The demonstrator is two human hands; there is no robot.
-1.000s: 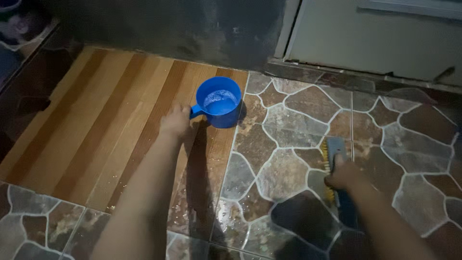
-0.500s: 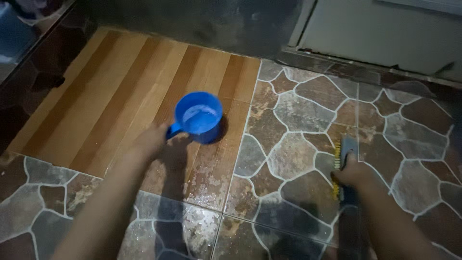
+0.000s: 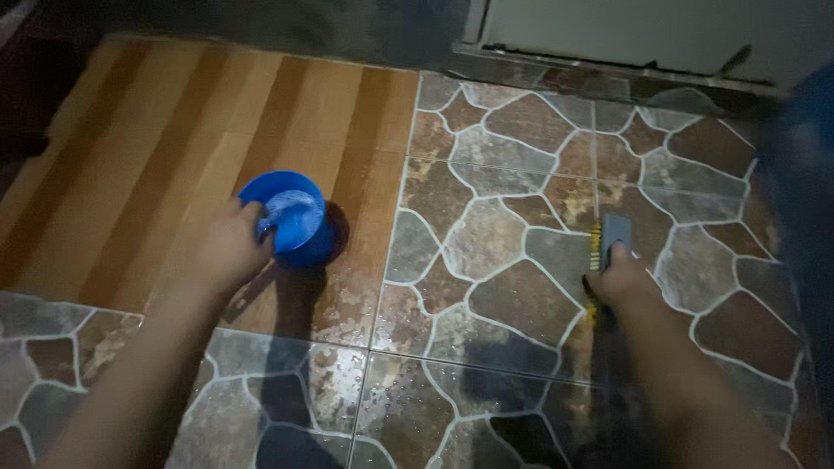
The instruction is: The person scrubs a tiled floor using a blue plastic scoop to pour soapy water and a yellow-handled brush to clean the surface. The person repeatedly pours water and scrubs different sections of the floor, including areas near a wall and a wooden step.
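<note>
Hands at floor level: we see the left hand [image 3: 228, 246] curled round the handle of a blue plastic dipper [image 3: 291, 217], fingers closed on the grip so the cup stays level. The dipper sits on, or just above, a wood-look striped tile [image 3: 174, 148]; the dim light does not let us tell which. It holds a shallow pool of pale, foamy water, and keeping it upright keeps that water inside. It lies close by the left side, well apart from the other hand.

The right hand [image 3: 618, 280] is wrapped over the back of a scrubbing brush [image 3: 606, 241], fingers closed on its blue-grey body. We see yellow bristles along the brush's left edge, so it appears tipped onto its side against the floor, which we judge puts its edge bristles into the pale grout lines. It rests on a stone-pattern tile [image 3: 512, 300] of brown and grey shapes.

Outward from both hands, the floor glistens with droplets and wet patches, heaviest in front of us between the two arms, where each arm throws a dark shadow. At the top a dark wall base [image 3: 287, 26] meets the striped tile, and beside it runs a light door [image 3: 625, 30] above a worn threshold. A blurred dark-blue shape [image 3: 804, 174] fills the right edge; we cannot tell what it is.
</note>
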